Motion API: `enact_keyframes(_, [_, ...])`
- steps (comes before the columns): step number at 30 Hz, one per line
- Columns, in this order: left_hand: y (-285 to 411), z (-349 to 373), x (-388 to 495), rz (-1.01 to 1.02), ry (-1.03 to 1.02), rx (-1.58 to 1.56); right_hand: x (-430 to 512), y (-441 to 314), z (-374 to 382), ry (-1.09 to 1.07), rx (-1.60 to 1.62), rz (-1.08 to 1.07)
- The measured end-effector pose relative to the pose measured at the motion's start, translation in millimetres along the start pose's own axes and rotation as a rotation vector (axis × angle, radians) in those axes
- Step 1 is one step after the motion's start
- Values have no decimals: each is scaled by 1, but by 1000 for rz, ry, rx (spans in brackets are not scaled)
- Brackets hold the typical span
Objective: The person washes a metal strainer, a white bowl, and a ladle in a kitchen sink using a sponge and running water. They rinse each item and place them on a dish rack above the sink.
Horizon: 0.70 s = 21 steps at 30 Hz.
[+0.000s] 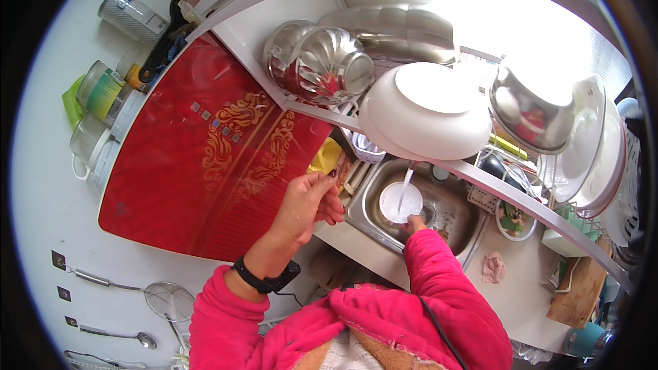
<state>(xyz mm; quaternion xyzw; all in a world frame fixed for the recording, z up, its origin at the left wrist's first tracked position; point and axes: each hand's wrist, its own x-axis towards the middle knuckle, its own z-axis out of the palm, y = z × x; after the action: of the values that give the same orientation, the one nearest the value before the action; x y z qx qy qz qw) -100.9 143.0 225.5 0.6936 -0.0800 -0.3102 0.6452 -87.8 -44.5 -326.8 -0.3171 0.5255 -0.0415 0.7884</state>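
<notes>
Water from the faucet falls in a stream into a small white bowl. My right hand grips that bowl by its near rim, over the stainless steel sink. Raised to the left of the sink is my left hand, with its fingers loosely bent and apart. I see nothing in it, and a black band circles that wrist. The drain strainer shows to the right of the bowl.
A shelf rail crosses above the sink, carrying a large white basin and metal bowls. A red patterned refrigerator stands left. On the right counter lie a pink cloth, a container of scraps and a wooden cutting board.
</notes>
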Motion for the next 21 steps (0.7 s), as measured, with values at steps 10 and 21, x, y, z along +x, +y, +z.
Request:
enact_keyframes(10, [-62, -22, 38, -168, -93, -1, -89, -69, 5, 303, -1019, -405])
enact_keyframes(21, [-240, 7, 166, -419, -104, 161, -213, -155, -16, 240, -1418, -667])
